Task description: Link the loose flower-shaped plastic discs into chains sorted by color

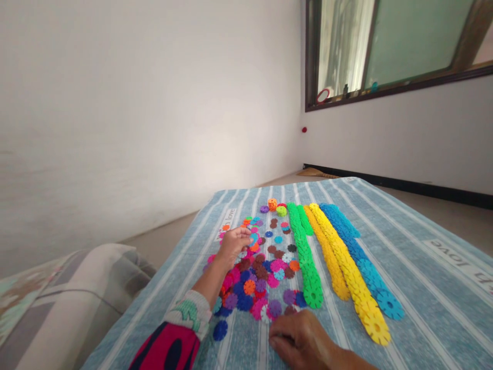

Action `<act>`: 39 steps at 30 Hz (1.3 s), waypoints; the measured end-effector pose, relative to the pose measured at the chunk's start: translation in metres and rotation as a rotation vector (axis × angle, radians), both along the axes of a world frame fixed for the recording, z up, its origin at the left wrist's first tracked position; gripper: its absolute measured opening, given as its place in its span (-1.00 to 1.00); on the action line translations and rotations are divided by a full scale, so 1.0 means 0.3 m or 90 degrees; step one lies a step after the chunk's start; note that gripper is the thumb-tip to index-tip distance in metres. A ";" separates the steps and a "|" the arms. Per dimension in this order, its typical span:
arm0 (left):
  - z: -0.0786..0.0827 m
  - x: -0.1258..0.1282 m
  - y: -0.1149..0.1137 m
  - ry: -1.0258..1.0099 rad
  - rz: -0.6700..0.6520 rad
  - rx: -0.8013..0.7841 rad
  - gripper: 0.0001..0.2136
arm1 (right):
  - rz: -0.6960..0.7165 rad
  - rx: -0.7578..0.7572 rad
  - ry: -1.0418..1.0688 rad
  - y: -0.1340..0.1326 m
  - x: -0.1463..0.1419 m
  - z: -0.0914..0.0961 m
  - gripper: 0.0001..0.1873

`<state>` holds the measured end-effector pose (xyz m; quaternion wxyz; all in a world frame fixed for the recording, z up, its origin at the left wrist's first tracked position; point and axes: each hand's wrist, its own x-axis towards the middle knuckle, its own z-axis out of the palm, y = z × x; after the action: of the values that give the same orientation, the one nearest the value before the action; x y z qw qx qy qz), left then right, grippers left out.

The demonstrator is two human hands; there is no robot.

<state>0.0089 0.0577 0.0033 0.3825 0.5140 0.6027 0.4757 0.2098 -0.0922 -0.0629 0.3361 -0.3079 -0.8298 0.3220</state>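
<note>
My left hand point(234, 244) reaches over the pile of loose, notched plastic discs point(250, 288). Its thumb and fingers close at the edge of a light blue disc point(254, 238). Near the table's front edge, my right hand point(302, 336) rests with its fingers curled in; whatever they hold, if anything, is hidden. To the right of the pile lie long rows of overlapping discs: green point(302, 246), a shorter green one point(306, 221), orange-yellow point(333, 262), yellow point(346, 267) and blue point(358, 252).
A striped blue cloth point(419, 277) covers the table. An orange stack of discs point(272, 204) stands at the far side, beside purple and lime discs. A cloth-covered seat point(88, 298) is at the left. Behind are a white wall and a window point(419, 41).
</note>
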 end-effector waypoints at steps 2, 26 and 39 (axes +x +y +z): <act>-0.002 -0.003 -0.029 -0.043 0.008 -0.008 -0.65 | 0.001 -0.001 0.029 -0.009 0.001 0.011 -0.83; 0.057 0.233 -0.327 -0.189 -0.238 -0.051 -0.84 | -0.215 -0.143 0.207 0.113 0.085 0.180 -0.90; 0.041 0.242 -0.339 -0.286 -0.313 -0.166 -0.80 | -0.172 -0.072 0.081 0.110 0.176 0.252 -0.85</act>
<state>0.0815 -0.0441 0.0156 0.6711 0.4729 0.4175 0.3896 0.2625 -0.0592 0.0127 0.4106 -0.4142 -0.7381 0.3392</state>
